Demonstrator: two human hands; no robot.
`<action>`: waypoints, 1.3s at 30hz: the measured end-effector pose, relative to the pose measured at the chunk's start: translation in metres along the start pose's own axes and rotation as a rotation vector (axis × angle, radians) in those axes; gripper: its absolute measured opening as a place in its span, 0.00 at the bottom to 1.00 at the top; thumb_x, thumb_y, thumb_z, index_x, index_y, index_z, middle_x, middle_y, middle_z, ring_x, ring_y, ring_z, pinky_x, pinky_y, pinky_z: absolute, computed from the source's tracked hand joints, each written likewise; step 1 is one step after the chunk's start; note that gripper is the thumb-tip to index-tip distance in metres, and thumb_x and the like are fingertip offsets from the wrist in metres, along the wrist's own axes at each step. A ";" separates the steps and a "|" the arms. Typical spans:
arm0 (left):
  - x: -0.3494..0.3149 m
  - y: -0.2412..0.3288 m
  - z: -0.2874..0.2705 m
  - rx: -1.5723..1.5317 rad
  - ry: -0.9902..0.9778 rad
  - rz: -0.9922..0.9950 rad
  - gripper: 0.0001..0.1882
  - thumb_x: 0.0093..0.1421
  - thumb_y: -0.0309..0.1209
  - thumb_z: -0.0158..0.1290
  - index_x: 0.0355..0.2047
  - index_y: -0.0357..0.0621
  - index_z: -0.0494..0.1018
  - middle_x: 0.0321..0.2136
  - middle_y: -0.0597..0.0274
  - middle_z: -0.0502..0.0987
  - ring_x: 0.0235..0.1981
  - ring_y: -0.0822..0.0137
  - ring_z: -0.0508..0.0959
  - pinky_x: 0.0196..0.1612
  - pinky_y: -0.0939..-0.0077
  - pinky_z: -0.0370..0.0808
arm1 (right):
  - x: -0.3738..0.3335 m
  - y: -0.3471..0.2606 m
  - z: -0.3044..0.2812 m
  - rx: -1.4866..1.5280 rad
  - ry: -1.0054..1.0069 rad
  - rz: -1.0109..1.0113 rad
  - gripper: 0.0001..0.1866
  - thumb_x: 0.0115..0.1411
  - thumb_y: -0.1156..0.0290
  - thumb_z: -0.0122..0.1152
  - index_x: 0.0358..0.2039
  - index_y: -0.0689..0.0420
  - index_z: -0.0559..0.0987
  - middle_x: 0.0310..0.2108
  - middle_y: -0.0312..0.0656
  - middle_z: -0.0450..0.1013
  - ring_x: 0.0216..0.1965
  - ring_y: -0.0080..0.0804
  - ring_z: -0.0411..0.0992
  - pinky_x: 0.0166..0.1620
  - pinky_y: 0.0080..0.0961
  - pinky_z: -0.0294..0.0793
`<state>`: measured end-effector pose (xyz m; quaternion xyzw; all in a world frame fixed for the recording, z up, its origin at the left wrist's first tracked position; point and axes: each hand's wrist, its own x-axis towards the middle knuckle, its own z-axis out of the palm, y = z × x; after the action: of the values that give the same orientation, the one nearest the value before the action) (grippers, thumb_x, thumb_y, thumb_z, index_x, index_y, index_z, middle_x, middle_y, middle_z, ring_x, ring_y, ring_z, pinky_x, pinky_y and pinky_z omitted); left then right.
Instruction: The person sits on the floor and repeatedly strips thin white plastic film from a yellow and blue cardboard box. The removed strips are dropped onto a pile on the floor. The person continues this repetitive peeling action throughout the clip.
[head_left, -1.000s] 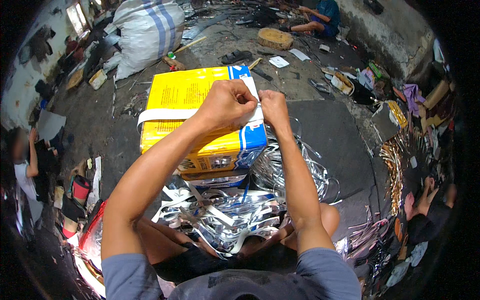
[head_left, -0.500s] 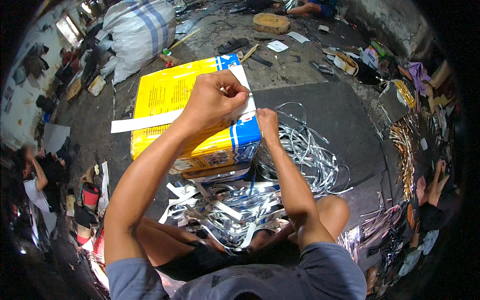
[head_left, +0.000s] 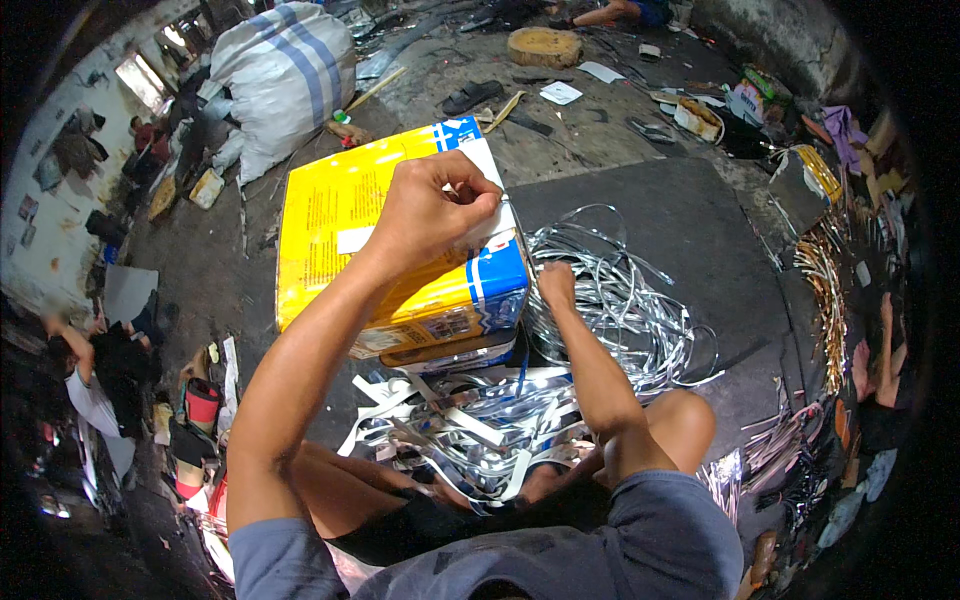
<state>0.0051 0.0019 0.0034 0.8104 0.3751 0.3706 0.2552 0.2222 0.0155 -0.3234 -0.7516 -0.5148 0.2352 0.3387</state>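
Observation:
A yellow and blue box [head_left: 335, 195] stands in front of me. My left hand [head_left: 435, 205] is closed in a pinch over its right edge; what the fingertips hold is too small to make out. A flat white strip [head_left: 353, 240] lies across the top and passes under that hand. Beyond the box's right side, my right hand [head_left: 558, 285] is closed on a narrow strip that runs down from the edge. Below this hand lies a loose heap of shiny silver strips [head_left: 635, 320]. More white and silver strips [head_left: 480, 425] are piled between the box and my crossed legs.
A dark mat [head_left: 650, 210] covers the floor at right. A stuffed white sack [head_left: 285, 90] stands at the far left, and a round wooden block [head_left: 545, 47] lies at the back. Bundled strips [head_left: 825, 310] lie far right. Other people sit at both sides and at the back.
The white strip has slid right across the box, its left end now close to my left forearm. My right hand has moved down and right; my left hand stays at the edge.

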 end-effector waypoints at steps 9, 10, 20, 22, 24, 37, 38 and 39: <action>-0.001 -0.003 0.001 -0.074 0.007 0.046 0.04 0.56 0.25 0.65 0.30 0.36 0.84 0.28 0.61 0.83 0.28 0.74 0.82 0.33 0.78 0.80 | -0.021 0.095 0.026 -0.190 -0.117 0.190 0.15 0.60 0.68 0.54 0.32 0.66 0.85 0.41 0.66 0.79 0.48 0.64 0.78 0.54 0.51 0.76; -0.001 -0.002 0.001 -0.086 -0.003 0.060 0.04 0.56 0.24 0.65 0.30 0.36 0.84 0.28 0.61 0.83 0.28 0.74 0.82 0.32 0.79 0.80 | -0.025 0.102 0.025 -0.187 -0.116 0.331 0.15 0.60 0.69 0.53 0.34 0.66 0.85 0.43 0.67 0.79 0.49 0.65 0.77 0.55 0.51 0.76; -0.006 0.013 -0.009 0.066 -0.094 0.193 0.06 0.57 0.22 0.61 0.35 0.38 0.85 0.31 0.60 0.81 0.30 0.70 0.80 0.34 0.76 0.77 | -0.034 0.115 0.017 -0.204 -0.167 0.465 0.25 0.62 0.60 0.60 0.49 0.71 0.78 0.49 0.70 0.76 0.54 0.66 0.75 0.58 0.52 0.75; -0.011 0.012 -0.012 0.102 -0.124 0.296 0.11 0.57 0.22 0.59 0.41 0.40 0.85 0.33 0.59 0.80 0.33 0.65 0.81 0.38 0.74 0.78 | -0.036 0.132 0.009 -0.199 -0.128 0.419 0.25 0.61 0.60 0.61 0.51 0.67 0.76 0.51 0.67 0.76 0.54 0.64 0.76 0.57 0.52 0.75; -0.018 0.011 -0.010 0.157 -0.145 0.381 0.14 0.58 0.24 0.59 0.45 0.42 0.84 0.36 0.58 0.79 0.34 0.64 0.81 0.39 0.72 0.78 | -0.042 0.159 -0.009 -0.301 -0.026 0.335 0.22 0.60 0.65 0.58 0.52 0.64 0.76 0.51 0.62 0.77 0.53 0.62 0.77 0.54 0.51 0.77; -0.019 0.014 -0.002 0.234 -0.014 0.516 0.11 0.56 0.29 0.62 0.39 0.37 0.83 0.33 0.53 0.78 0.33 0.57 0.81 0.37 0.69 0.79 | -0.095 0.109 -0.005 0.017 0.308 0.307 0.14 0.62 0.70 0.55 0.44 0.67 0.74 0.39 0.60 0.77 0.42 0.64 0.77 0.49 0.55 0.76; -0.020 0.015 -0.003 0.267 -0.002 0.541 0.11 0.57 0.29 0.61 0.39 0.37 0.83 0.34 0.53 0.78 0.34 0.58 0.81 0.37 0.70 0.79 | -0.108 0.106 0.000 -0.104 -0.067 0.122 0.15 0.60 0.71 0.56 0.46 0.65 0.75 0.43 0.57 0.77 0.46 0.63 0.76 0.50 0.54 0.77; -0.022 0.018 -0.002 0.340 0.028 0.594 0.11 0.57 0.29 0.62 0.39 0.39 0.83 0.35 0.55 0.78 0.35 0.57 0.81 0.38 0.67 0.79 | -0.122 0.104 0.008 -0.236 -0.409 -0.103 0.17 0.58 0.72 0.57 0.47 0.63 0.76 0.46 0.55 0.76 0.49 0.62 0.75 0.50 0.54 0.77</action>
<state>0.0010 -0.0254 0.0081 0.9101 0.1827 0.3719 -0.0079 0.2365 -0.1215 -0.4063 -0.6955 -0.6341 0.3035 0.1487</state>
